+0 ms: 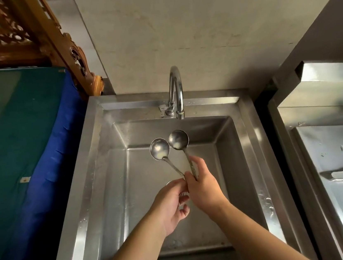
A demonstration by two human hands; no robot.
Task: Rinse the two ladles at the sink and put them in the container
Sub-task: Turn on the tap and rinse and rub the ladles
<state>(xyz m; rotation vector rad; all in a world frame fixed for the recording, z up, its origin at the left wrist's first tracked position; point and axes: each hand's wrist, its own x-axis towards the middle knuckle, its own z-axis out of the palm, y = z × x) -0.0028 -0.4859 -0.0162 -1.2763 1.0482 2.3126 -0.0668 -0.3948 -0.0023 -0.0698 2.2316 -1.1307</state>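
Observation:
Two steel ladles are held over the steel sink (pixel 116 179), bowls side by side below the tap (pixel 176 90). The left ladle (pixel 160 149) and the right ladle (pixel 178 139) cross handles lower down. My right hand (pixel 201 185) grips both handles where they cross. My left hand (pixel 171 205) is just beside it, fingers curled loosely at the handle ends; whether it holds them I cannot tell. No water is seen running from the spout. No container for the ladles is recognisable.
A blue and green cloth-covered surface (pixel 24 152) lies left of the sink, with a carved wooden frame (pixel 51 36) behind it. A wet steel counter (pixel 340 174) stands to the right. A plain wall rises behind the tap.

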